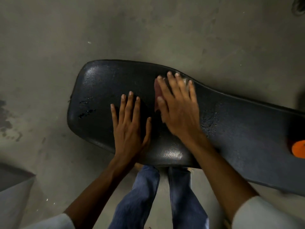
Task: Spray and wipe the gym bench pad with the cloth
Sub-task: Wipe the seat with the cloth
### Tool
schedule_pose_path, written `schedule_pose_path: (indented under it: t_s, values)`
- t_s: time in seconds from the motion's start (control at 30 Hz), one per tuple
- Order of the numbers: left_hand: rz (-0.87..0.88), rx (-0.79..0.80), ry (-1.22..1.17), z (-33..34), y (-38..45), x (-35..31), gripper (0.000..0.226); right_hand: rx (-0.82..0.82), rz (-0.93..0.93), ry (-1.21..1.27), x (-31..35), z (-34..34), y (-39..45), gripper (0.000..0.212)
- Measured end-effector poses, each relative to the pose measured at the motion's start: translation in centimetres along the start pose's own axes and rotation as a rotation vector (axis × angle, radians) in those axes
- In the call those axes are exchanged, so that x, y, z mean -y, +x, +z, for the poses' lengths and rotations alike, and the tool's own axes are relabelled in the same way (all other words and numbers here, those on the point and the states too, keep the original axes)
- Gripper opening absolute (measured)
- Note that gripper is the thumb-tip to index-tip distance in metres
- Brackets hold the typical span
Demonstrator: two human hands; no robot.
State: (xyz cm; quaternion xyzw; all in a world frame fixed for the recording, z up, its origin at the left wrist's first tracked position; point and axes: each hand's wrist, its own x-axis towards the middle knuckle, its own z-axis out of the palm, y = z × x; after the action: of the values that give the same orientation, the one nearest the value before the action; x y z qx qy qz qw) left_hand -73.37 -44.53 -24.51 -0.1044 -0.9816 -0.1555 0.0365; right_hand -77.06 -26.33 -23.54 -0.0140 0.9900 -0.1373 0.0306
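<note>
The black gym bench pad (102,90) lies across the middle of the view, wide at its left end and narrowing to the right, with wet patches on its surface. My left hand (130,124) rests flat on the pad with fingers spread and nothing in it. My right hand (176,106) presses flat on a reddish cloth (157,93), of which only a strip shows beside the thumb and forefinger. The right hand is blurred. An orange object (298,148), perhaps the spray bottle's cap, shows at the right edge on the pad.
Grey concrete floor (148,30) surrounds the bench, stained dark at the left (6,119). My legs in blue jeans (145,195) stand against the pad's near edge. A grey slab corner (13,179) sits at the lower left.
</note>
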Motion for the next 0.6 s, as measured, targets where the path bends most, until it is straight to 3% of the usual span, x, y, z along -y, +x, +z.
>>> schedule_pose_path:
  t_s: [0.2, 0.3, 0.47, 0.6]
  values:
    - [0.066, 0.03, -0.047, 0.6, -0.3, -3.2, 0.066, -0.052, 0.349, -0.025, -6.3, -1.8, -4.5, 0.06]
    - [0.061, 0.04, -0.051, 1.0, -0.6, -3.8, 0.065, -0.03, 0.462, -0.017, -5.2, -1.6, -9.7, 0.062]
    - [0.089, 0.019, -0.065, 1.3, -0.7, -4.0, 0.066, -0.033, 0.313, 0.012, -1.9, 0.4, -9.4, 0.061]
    - [0.158, 0.06, -0.079, 1.9, -0.5, -5.7, 0.069, -0.049, 0.183, 0.024, -5.2, -0.3, -5.1, 0.059]
